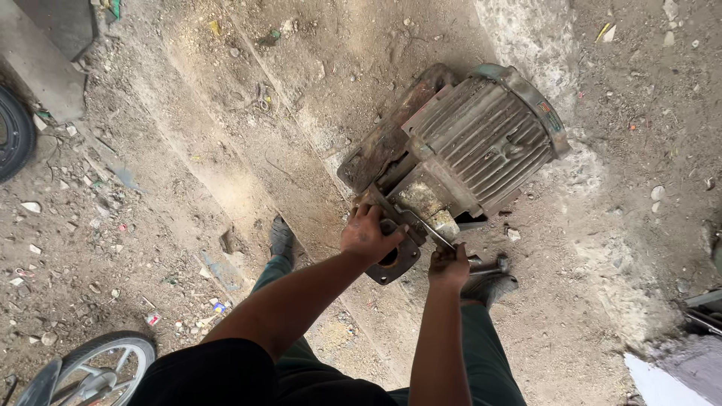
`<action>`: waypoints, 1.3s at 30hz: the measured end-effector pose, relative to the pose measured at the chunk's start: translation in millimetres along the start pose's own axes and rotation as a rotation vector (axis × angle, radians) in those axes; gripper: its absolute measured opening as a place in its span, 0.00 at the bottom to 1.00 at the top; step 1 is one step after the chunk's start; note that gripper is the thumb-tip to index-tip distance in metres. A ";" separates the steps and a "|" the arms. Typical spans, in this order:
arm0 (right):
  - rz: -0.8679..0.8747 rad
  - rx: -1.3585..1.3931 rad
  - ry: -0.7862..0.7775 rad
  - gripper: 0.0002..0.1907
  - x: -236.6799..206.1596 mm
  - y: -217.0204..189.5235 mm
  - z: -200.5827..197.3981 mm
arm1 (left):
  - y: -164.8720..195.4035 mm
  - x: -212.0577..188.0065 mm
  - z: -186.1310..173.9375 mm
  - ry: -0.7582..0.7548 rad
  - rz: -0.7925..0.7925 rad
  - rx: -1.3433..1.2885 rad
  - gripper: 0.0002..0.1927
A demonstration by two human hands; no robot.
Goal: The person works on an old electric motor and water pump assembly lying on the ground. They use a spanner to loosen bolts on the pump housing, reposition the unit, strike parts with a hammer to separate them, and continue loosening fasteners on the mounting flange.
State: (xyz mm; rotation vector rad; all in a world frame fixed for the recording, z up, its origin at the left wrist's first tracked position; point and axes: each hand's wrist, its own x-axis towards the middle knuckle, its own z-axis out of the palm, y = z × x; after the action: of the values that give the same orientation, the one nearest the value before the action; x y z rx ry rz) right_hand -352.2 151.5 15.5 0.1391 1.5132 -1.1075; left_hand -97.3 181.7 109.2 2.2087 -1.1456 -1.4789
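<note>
- As I look down past dark sleeves and green trousers, my right hand (pixel 449 267) is nearest, fingers wrapped tight around the handle of a metal tool (pixel 459 252), a rod-like wrench or bar whose far end meets the motor.
- Just beyond, my left hand (pixel 366 234) rests on the rusty end flange (pixel 395 263), fingers spread and curled over its edge.
- Lying on its side on the dirt floor (pixel 248 150), the old electric motor (pixel 466 146) sits just past my feet, ribbed grey casing pointing away.
- I judge it very heavy and rigid, cast metal, gritty rather than slippery; the flange rim and mounting foot look like the safest holds, not the thin fins.
- On the far end ring sits a small green-and-red label (pixel 551 119), too small to make out.
- Wheels (pixel 101 365) show at the left edge.
</note>
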 end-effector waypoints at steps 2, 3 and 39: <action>-0.016 0.220 -0.092 0.17 -8.7 -4.2 -1.5 | 0.4 0.3 -1.6 -0.021 -0.012 -0.011 0.40; -0.023 0.321 -0.136 0.17 -13.9 -8.4 -0.6 | 0.8 0.1 -2.3 -0.020 -0.010 -0.018 0.41; -0.920 -2.567 -0.966 0.18 -24.8 66.0 330.6 | 4.3 -13.6 -29.9 0.040 0.008 -0.079 0.39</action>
State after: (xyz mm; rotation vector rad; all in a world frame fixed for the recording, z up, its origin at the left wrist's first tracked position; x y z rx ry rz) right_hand -68.1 -28.6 48.7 -2.4564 0.9076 0.8636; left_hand -75.8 182.3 134.5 2.1687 -1.0641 -1.4441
